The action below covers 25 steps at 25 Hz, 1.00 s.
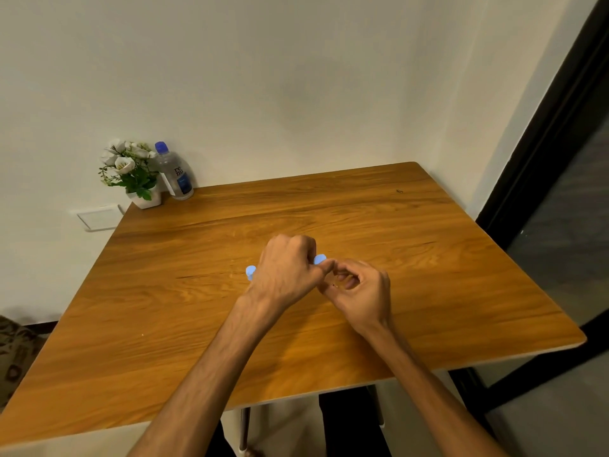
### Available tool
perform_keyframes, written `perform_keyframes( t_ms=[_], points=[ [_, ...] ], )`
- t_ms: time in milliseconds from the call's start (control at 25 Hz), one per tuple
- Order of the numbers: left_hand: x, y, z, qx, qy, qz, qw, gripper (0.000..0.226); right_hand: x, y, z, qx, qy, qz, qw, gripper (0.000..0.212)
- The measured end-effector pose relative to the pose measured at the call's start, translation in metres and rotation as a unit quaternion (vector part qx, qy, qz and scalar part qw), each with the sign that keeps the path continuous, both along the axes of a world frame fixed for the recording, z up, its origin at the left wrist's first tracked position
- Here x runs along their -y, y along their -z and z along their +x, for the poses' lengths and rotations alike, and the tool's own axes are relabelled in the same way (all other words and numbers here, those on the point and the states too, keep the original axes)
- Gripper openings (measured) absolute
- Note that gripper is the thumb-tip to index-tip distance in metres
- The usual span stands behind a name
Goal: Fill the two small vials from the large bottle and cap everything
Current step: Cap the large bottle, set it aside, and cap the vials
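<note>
1. the table (pixel 428 258) is wood and fills the middle of the frame, set into a wall corner.
2. the bottle (pixel 174 173) stands upright at the table's upper left corner, blue cap on, well apart from the hands.
3. a flower pot (pixel 145 198) sits just left of the bottle, touching or nearly so.
4. the left hand (pixel 286 272) is at frame centre, its grip curled closed around a small thing with a pale blue cap (pixel 319 259) showing at its right edge; the vial body is hidden.
5. a second blue cap (pixel 250 271) peeks out at the left edge of the left hand; whether it stands on the table or is held i cannot tell.
6. the right hand (pixel 359 288) is just right of the left, fingers bent, fingertips meeting the left thumb; whether its grip pinches anything i cannot tell.
7. both forearms come in from the bottom of the frame.
</note>
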State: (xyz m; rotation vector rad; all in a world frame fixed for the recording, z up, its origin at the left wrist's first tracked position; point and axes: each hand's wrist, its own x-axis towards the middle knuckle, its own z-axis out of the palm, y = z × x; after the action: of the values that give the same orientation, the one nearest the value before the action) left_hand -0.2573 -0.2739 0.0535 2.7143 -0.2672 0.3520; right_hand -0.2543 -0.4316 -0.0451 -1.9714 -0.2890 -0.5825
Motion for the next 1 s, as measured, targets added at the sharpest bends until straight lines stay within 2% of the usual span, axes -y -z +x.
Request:
perform_keyframes(
  t_ms=[160,320,480,520,640,760,880,920,1000],
  points=[
    [0.003,-0.001,-0.007,0.005,-0.026,-0.013,1.000,0.050,-0.004,0.002,-0.010,0.013,0.039,-0.003,0.999,0.033],
    [0.003,0.002,-0.011,-0.002,-0.019,-0.020,1.000,0.048,-0.006,0.010,-0.012,0.003,0.037,0.032,0.999,0.034],
    [-0.006,0.009,-0.013,-0.015,0.071,0.001,0.997,0.020,-0.006,0.021,-0.012,-0.035,0.002,0.076,0.996,0.033],
    [-0.007,0.009,-0.015,-0.030,0.095,0.007,0.995,0.019,-0.006,0.023,-0.012,-0.050,-0.006,0.088,0.995,0.034],
    [-0.004,0.008,-0.019,-0.039,0.158,-0.023,0.986,0.038,-0.007,0.025,-0.012,-0.080,-0.007,0.106,0.991,0.029],
    [0.001,0.016,-0.017,-0.002,0.158,-0.057,0.986,0.033,-0.007,0.019,-0.014,-0.094,-0.002,0.104,0.990,0.023],
    [0.006,0.017,-0.012,0.015,0.074,0.041,0.996,0.030,-0.004,0.016,-0.015,-0.102,-0.021,0.102,0.989,0.021],
    [0.007,0.016,-0.011,0.004,0.084,0.056,0.995,0.030,-0.003,0.017,-0.015,-0.109,-0.029,0.103,0.988,0.021],
    [0.009,0.013,-0.011,-0.011,0.162,0.023,0.986,0.035,0.001,0.019,-0.014,-0.110,-0.031,0.091,0.989,0.024]
  ],
)
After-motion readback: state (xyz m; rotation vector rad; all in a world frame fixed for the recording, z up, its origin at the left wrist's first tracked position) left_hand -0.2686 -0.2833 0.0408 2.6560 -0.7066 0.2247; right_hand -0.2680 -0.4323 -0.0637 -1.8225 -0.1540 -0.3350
